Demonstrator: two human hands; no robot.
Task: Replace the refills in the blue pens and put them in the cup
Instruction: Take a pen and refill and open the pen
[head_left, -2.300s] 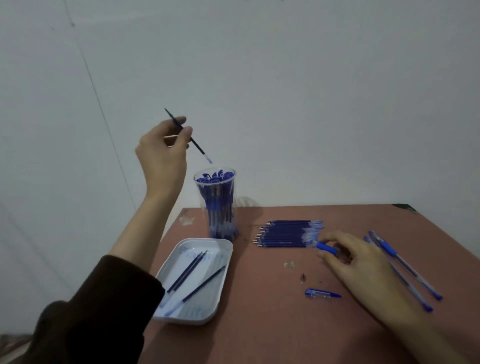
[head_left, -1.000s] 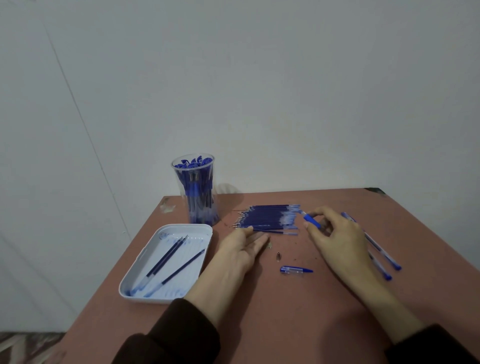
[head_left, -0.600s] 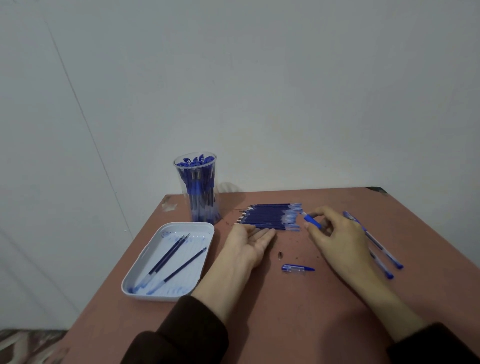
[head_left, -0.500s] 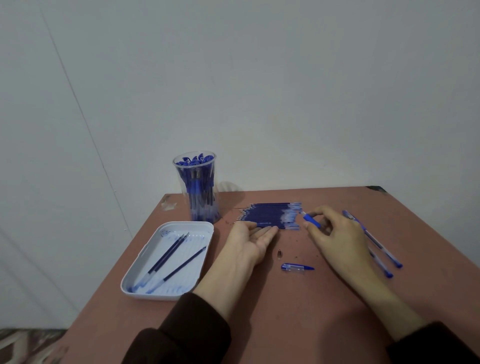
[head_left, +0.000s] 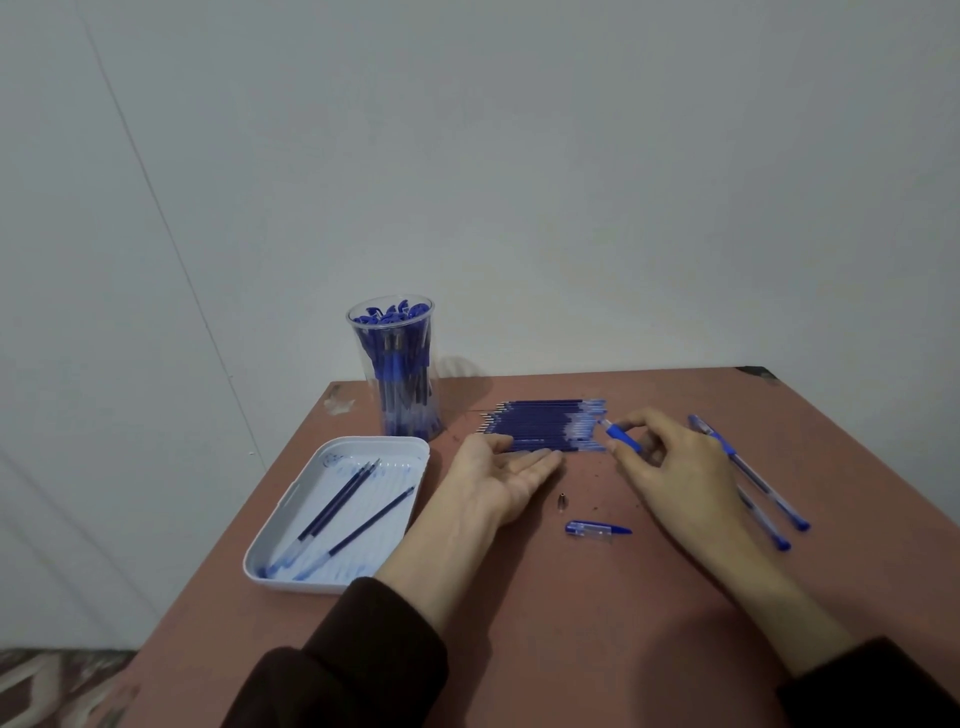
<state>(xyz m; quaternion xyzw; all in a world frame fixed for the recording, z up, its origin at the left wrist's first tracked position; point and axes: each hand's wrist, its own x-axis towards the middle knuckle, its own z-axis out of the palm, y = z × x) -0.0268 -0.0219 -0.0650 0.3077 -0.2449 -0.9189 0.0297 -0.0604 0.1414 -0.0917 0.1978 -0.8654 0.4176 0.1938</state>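
Observation:
A clear cup (head_left: 397, 369) packed with blue pens stands at the table's far left. A flat row of blue refills (head_left: 545, 425) lies in the middle. My left hand (head_left: 501, 475) lies palm up with straight fingers touching the near edge of that row. My right hand (head_left: 678, 467) grips an opened blue pen barrel (head_left: 621, 437) just right of the refills. A blue pen cap (head_left: 597, 530) and a small metal tip (head_left: 562, 501) lie between my hands.
A white tray (head_left: 400, 451) at the left holds three used refills. Two blue pens (head_left: 753, 475) lie on the red-brown table (head_left: 571, 623) right of my right hand. A white wall rises behind the table. The table's left edge runs beside the tray.
My left hand came down from above the cup, where it held a used refill, and now lies empty against the refill row. The right hand has kept hold of the pen barrel.

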